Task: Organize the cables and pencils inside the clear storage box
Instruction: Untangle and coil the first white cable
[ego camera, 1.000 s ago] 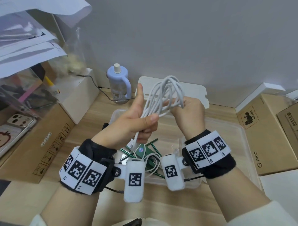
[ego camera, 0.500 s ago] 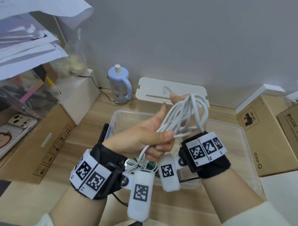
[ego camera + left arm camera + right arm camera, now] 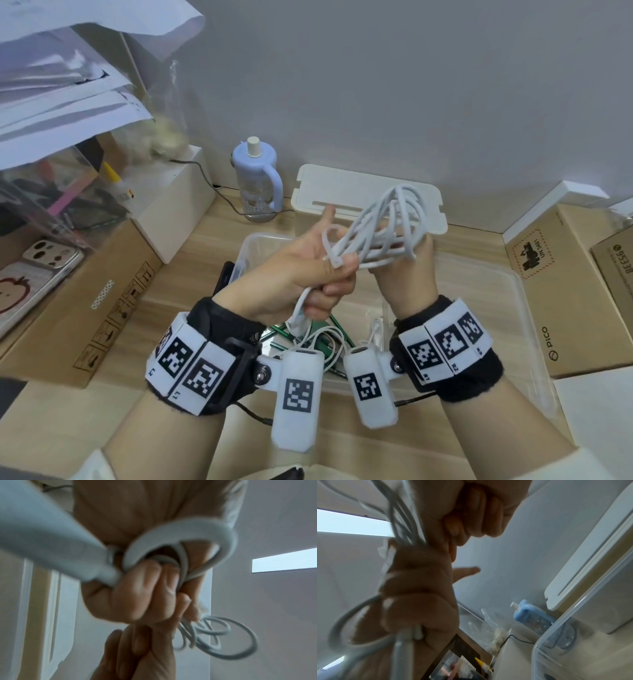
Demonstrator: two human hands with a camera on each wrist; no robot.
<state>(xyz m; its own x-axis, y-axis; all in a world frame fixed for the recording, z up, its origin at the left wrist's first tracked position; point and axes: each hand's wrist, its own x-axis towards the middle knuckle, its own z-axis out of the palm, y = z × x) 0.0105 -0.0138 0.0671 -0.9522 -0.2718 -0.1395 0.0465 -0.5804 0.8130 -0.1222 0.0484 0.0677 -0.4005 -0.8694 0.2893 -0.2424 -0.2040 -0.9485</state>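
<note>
With the left hand's fingers (image 3: pixel 337 274) curled round its gathered strands and the right hand (image 3: pixel 399 274) closed on its loops, the white cable bundle (image 3: pixel 383 226) is being lowered from a second ago, nearing the clear storage box (image 3: pixel 486 294) where green pencils (image 3: pixel 337 323) are lying.

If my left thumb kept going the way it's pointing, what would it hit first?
Probably the white lid leaning against the wall: the left hand holding the white cable has its thumb aimed up and away toward it, though depth is unclear.
</note>
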